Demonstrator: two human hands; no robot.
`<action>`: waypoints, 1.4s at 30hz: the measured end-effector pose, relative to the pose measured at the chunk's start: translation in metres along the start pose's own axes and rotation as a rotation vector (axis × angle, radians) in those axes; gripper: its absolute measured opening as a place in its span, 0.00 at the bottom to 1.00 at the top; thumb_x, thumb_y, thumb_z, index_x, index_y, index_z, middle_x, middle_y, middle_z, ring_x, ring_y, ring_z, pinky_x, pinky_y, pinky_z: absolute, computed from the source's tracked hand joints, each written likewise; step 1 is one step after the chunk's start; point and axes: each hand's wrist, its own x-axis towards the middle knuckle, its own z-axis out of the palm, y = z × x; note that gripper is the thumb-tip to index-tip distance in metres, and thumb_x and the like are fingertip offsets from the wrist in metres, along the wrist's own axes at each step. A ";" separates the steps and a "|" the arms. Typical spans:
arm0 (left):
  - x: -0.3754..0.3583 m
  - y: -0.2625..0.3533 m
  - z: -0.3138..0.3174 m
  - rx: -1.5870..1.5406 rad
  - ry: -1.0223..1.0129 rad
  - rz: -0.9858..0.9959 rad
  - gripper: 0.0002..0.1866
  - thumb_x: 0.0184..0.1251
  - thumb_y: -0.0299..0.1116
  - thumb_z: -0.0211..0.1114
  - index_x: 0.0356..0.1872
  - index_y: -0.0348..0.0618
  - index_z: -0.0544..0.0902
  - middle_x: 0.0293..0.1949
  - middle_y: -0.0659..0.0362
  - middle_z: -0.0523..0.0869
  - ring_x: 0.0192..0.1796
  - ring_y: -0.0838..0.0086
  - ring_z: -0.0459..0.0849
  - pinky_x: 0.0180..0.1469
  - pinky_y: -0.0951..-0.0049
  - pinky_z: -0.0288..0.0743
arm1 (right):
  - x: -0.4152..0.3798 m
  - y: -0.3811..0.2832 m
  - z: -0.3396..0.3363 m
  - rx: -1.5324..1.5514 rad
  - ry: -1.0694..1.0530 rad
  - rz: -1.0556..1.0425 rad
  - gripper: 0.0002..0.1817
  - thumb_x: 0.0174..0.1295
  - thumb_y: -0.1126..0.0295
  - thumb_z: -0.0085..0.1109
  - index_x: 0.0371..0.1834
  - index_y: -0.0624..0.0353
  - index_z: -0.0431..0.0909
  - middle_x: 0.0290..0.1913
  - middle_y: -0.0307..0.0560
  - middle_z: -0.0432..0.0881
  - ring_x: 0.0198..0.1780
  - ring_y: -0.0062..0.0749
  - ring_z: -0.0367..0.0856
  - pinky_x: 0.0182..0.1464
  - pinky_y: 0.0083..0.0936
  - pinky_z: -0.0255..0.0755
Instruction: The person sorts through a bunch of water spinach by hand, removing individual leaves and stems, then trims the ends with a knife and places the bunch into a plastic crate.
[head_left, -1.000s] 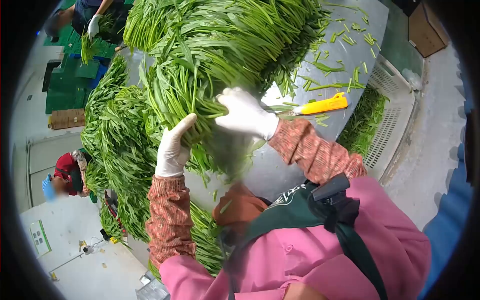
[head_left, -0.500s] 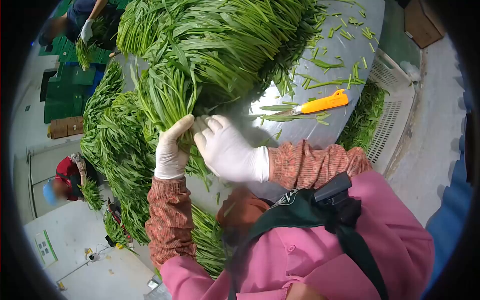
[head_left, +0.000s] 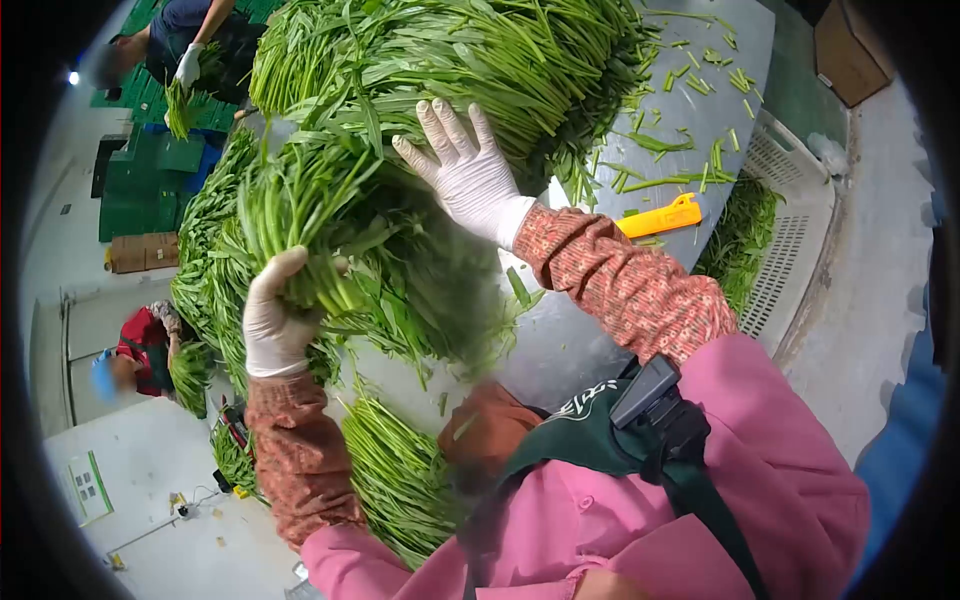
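Note:
In a white glove, my left hand [head_left: 277, 315] is wrapped round the stems of a bunch of leafy greens [head_left: 305, 215], whose leaves point away from me. My right hand [head_left: 462, 175], gloved too, has its fingers spread over the large heap of greens [head_left: 450, 60] and touches or nearly touches it. Beside my right forearm lies a knife with an orange handle [head_left: 660, 217] on the metal table [head_left: 570, 325]; its blade is hidden under my sleeve. Loose greens beneath my right hand are blurred.
Cut stem pieces [head_left: 700, 75] litter the table's right side. A white perforated crate [head_left: 790, 250] with greens stands right of it. More greens [head_left: 400, 480] lie near my body. Two people, one in a dark top [head_left: 185, 40], one in red [head_left: 143, 335], handle greens at left.
My left hand has shifted left with the bunch. The right hand has parted from it, moved up and right, and spread its fingers over the heap. My right sleeve now covers the knife blade.

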 end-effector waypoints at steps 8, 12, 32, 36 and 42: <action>-0.096 0.084 -0.045 0.010 -0.058 0.253 0.30 0.70 0.34 0.62 0.72 0.36 0.68 0.70 0.43 0.74 0.55 0.58 0.82 0.56 0.55 0.79 | 0.004 -0.006 0.008 -0.128 -0.102 0.015 0.39 0.66 0.72 0.48 0.83 0.43 0.51 0.84 0.60 0.43 0.84 0.53 0.42 0.79 0.63 0.30; -0.159 0.092 -0.042 -0.067 -0.216 0.463 0.34 0.74 0.38 0.60 0.77 0.40 0.60 0.75 0.41 0.64 0.57 0.59 0.83 0.59 0.51 0.77 | 0.005 -0.008 0.012 -0.157 -0.059 0.004 0.40 0.64 0.64 0.55 0.82 0.46 0.54 0.83 0.63 0.44 0.84 0.54 0.41 0.79 0.64 0.29; -0.074 -0.240 0.118 -0.543 -0.148 0.214 0.33 0.75 0.54 0.59 0.72 0.44 0.69 0.66 0.59 0.77 0.67 0.69 0.75 0.71 0.64 0.67 | -0.161 -0.018 -0.116 1.468 -0.464 0.333 0.59 0.48 0.40 0.77 0.76 0.65 0.57 0.66 0.59 0.76 0.66 0.46 0.76 0.70 0.34 0.67; -0.079 -0.223 0.110 -0.596 -0.292 0.108 0.42 0.69 0.66 0.60 0.73 0.46 0.66 0.69 0.57 0.74 0.70 0.64 0.72 0.73 0.57 0.64 | -0.153 -0.011 -0.135 1.217 -0.526 0.363 0.57 0.44 0.47 0.81 0.74 0.64 0.61 0.65 0.58 0.77 0.65 0.46 0.77 0.67 0.35 0.71; -0.068 -0.223 0.057 -0.067 -0.478 -0.107 0.32 0.74 0.53 0.62 0.67 0.39 0.72 0.62 0.55 0.80 0.59 0.68 0.80 0.65 0.65 0.71 | -0.146 -0.013 -0.130 1.190 -0.244 0.323 0.39 0.45 0.54 0.75 0.60 0.60 0.74 0.46 0.58 0.86 0.47 0.50 0.86 0.53 0.38 0.79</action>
